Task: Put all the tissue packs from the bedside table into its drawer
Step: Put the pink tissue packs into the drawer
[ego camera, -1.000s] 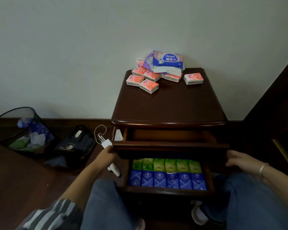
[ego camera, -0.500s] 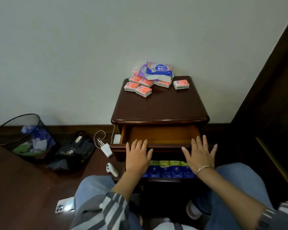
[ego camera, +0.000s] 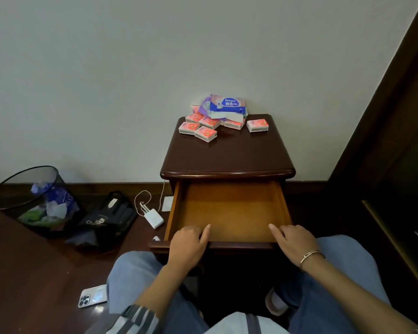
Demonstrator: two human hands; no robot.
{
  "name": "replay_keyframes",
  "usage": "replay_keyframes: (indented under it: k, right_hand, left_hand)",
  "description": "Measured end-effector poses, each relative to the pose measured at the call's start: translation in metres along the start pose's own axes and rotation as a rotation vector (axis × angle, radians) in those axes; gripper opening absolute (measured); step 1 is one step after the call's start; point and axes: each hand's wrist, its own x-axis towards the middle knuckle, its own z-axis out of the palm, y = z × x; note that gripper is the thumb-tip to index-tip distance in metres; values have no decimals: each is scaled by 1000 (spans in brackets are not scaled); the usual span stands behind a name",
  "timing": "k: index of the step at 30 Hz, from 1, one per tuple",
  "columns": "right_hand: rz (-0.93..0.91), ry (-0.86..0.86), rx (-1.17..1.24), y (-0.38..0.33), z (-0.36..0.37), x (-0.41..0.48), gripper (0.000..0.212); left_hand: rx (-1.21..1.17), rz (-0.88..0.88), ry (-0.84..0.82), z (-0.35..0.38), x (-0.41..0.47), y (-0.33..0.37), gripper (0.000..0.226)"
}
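Gripped drawer [ego camera: 227,208] front with left hand [ego camera: 187,244] and right hand [ego camera: 294,244], fingers [ego camera: 191,233] curled over it. Saw packs [ego camera: 204,127] piled on bench [ego camera: 227,155], behind drawer.

**A:** Where can a hand get down into the drawer [ego camera: 227,208]?

**B:** Anywhere over its bare wooden bottom, which is pulled clear of the tabletop [ego camera: 227,157]. Only the front rail is taken: the left hand [ego camera: 187,242] and right hand [ego camera: 293,242] grip it near the corners, with a free gap between them.

**A:** And up top?

**B:** The front and middle are bare. The tissue packs [ego camera: 205,134] crowd the back against the wall under a blue wipes pack [ego camera: 228,105], with a lone pack [ego camera: 257,125] apart at the right.

**A:** The sides?

**B:** A dark wood panel [ego camera: 395,141] stands near on the right. A charger [ego camera: 153,219] and black bag [ego camera: 109,218] lie on the floor to the left.
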Motion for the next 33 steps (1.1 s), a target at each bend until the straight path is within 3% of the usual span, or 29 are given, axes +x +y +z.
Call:
replay_keyframes:
  k: [12,16,22,27,31,33]
  right_hand:
    - [32,-164,-40,-5,-11,15,62]
    - [-22,-45,-4,-11,-33,45,57]
    - [-160,315,56,-27,-61,135,34]
    - [31,192,-25,-38,-59,226,58]
    - [143,-21,-144,-37,-38,268,68]
    - [152,-26,-217,-33,-27,275,69]
  left_hand:
    - [-21,-121,-168,-2,16,-3,62]
    - [-10,-79,-228,-13,31,-10,64]
    - [-77,14,-28,-39,81,-19,44]
    - [-38,98,265,-57,141,-30,24]
    - [-9,81,287,-60,192,-40,34]
    - [16,87,294,-61,222,-44,37]
